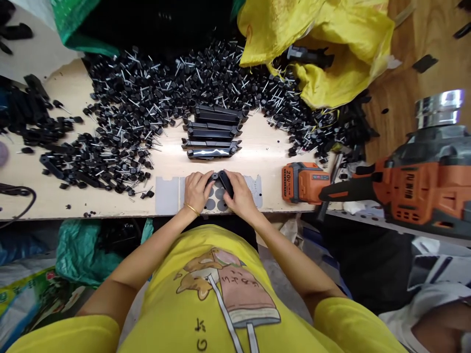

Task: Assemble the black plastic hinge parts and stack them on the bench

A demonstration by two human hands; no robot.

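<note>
Both hands meet over a grey sheet with round marks (167, 196) at the front edge of the table. In my left hand (196, 191), thumb and fingers pinch a small black part with a rounded end (212, 177). My right hand (241, 196) is closed round a longer black plastic piece (226, 183), its top tilted toward the left hand. The two pieces come close together at their upper ends; I cannot tell if they touch. Just beyond lie several black plastic assemblies (213, 131), stacked in rows.
Black knobs with metal pins (128, 98) spread in a heap across the back and left. An orange power tool (415, 186) with its battery (305, 183) lies at right. A yellow sack (349, 63) and a green bag (73, 24) stand behind. Someone's arm (437, 328) shows at lower right.
</note>
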